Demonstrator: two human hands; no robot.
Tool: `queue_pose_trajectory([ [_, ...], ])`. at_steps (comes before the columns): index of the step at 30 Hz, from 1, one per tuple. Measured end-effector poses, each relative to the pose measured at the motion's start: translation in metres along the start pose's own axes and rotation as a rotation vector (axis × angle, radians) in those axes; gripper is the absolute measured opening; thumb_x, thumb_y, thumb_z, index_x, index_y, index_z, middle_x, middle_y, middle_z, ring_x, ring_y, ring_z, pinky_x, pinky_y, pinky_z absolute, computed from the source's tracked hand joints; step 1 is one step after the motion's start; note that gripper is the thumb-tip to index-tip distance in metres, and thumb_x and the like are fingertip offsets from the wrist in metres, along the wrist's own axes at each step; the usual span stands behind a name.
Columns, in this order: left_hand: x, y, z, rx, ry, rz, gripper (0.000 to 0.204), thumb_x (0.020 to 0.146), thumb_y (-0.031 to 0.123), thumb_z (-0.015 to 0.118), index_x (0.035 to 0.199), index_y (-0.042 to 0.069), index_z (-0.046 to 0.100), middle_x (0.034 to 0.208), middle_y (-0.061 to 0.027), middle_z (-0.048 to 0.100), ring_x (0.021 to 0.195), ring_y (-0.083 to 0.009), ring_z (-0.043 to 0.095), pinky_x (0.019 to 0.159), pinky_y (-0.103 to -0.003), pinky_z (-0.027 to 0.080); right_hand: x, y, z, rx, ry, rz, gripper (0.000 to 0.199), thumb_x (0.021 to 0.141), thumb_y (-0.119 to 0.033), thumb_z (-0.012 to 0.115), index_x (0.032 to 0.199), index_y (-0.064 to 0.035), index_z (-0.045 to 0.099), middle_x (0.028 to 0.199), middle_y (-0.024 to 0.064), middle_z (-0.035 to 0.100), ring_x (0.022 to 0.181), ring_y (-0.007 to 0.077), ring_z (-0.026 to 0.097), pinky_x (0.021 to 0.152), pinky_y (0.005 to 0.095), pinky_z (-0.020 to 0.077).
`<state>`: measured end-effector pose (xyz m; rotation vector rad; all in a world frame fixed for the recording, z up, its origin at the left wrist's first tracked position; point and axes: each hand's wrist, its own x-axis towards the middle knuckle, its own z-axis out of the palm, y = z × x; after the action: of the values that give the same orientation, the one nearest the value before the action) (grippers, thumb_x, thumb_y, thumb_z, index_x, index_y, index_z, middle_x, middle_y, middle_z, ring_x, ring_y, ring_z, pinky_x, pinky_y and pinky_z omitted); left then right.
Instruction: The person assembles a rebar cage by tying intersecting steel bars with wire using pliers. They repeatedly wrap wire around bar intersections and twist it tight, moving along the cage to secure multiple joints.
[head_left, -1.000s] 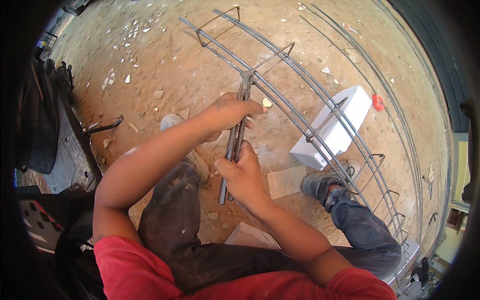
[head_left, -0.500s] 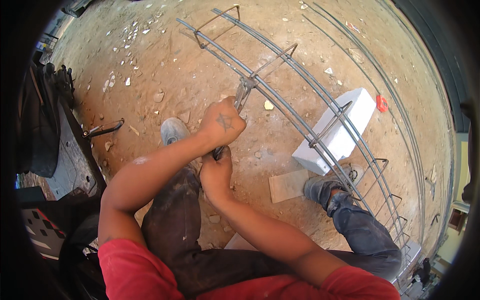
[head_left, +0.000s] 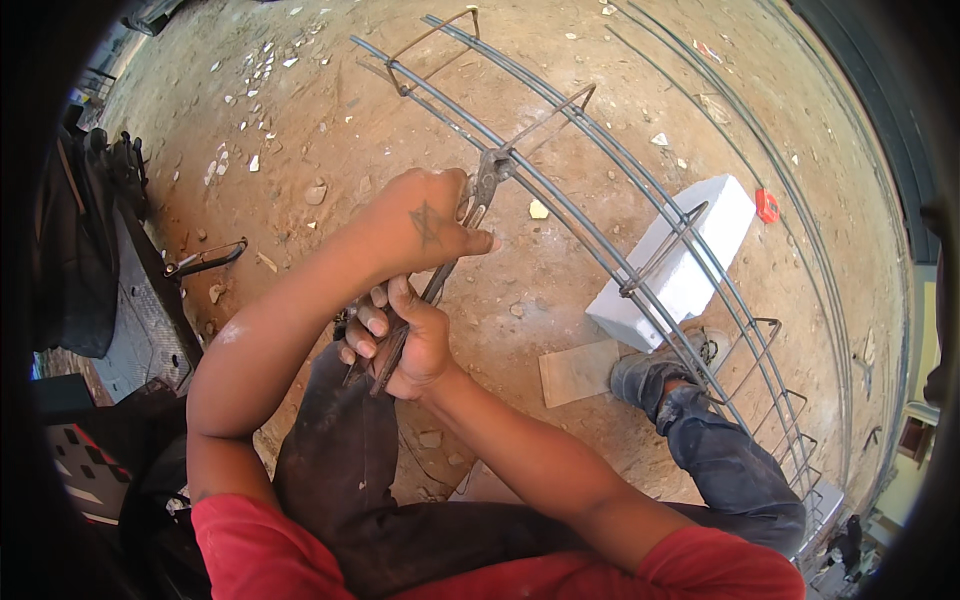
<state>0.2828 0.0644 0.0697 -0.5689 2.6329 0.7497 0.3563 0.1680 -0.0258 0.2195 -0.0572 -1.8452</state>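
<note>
Pincers [head_left: 478,200] bite the joint where a stirrup crosses the long bars of the rebar cage [head_left: 640,215], which lies on the dirt floor and curves from the far middle toward the right edge. The left hand [head_left: 425,220] is closed around the tool just below its head, and the right hand [head_left: 400,340] is clenched on the handle ends nearer the body, so both handles are squeezed together. This looks like the tying step at one joint (any wire there is too small to make out). By my judgement the next move needs a firm twist of the handles while the head keeps its bite. Counted: one pair of pincers, two hands, one white block [head_left: 675,270] under the cage, one small red object [head_left: 767,205] beyond it, one flat tile [head_left: 578,372] beside the shoe [head_left: 655,365].
</note>
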Motion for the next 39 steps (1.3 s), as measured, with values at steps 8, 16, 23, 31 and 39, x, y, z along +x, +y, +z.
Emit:
queue_pose_trajectory([
  [8,0.011,-0.018,0.001,-0.439,-0.174,-0.142,0.056,0.084,0.054,0.07,0.095,0.0,0.063,0.069,-0.0047,0.059,0.059,-0.0152,0.06,0.049,-0.029,0.046,0.001,-0.008,0.019,-0.168,0.167,0.061,0.053,0.095,-0.06,0.045,0.115,-0.0123,0.058,0.089,0.0054,0.062,0.084,0.0224,0.062,0.08,0.0411,0.0506],
  [16,0.013,-0.026,-0.006,-0.528,-0.171,-0.069,0.049,0.089,0.051,0.066,0.088,0.002,0.066,0.065,-0.0031,0.06,0.044,-0.0099,0.05,0.039,-0.024,0.038,-0.006,-0.025,0.023,-0.369,-0.002,0.098,0.083,0.094,-0.069,0.03,0.145,-0.0036,0.035,0.138,0.0161,0.049,0.124,0.0287,0.052,0.094,0.0404,0.048],
  [23,0.01,-0.016,0.002,-0.618,-0.061,-0.105,0.054,0.09,0.054,0.063,0.093,0.0,0.068,0.071,-0.0079,0.064,0.046,-0.013,0.053,0.044,-0.026,0.044,-0.036,-0.057,0.02,-0.469,0.056,0.104,0.081,0.097,-0.062,0.032,0.145,0.003,0.031,0.146,0.0235,0.039,0.133,0.0395,0.043,0.101,0.0517,0.0445],
  [31,0.004,-0.012,0.025,-0.802,0.047,-0.161,0.049,0.092,0.051,0.061,0.086,0.002,0.066,0.068,-0.0036,0.058,0.043,-0.0106,0.048,0.042,-0.025,0.039,-0.038,-0.057,0.011,-0.232,-0.013,0.115,0.054,0.1,-0.055,0.036,0.092,-0.0066,0.061,0.136,0.0246,0.047,0.131,0.044,0.044,0.092,0.0615,0.0479],
  [39,0.0,-0.017,0.019,-0.751,0.033,-0.175,0.05,0.093,0.051,0.059,0.084,0.002,0.065,0.066,-0.0031,0.057,0.043,-0.0103,0.048,0.04,-0.025,0.038,-0.03,-0.05,0.01,-0.25,-0.046,0.158,0.057,0.1,-0.056,0.034,0.078,-0.0093,0.059,0.138,0.0274,0.045,0.13,0.0469,0.043,0.087,0.0653,0.049],
])
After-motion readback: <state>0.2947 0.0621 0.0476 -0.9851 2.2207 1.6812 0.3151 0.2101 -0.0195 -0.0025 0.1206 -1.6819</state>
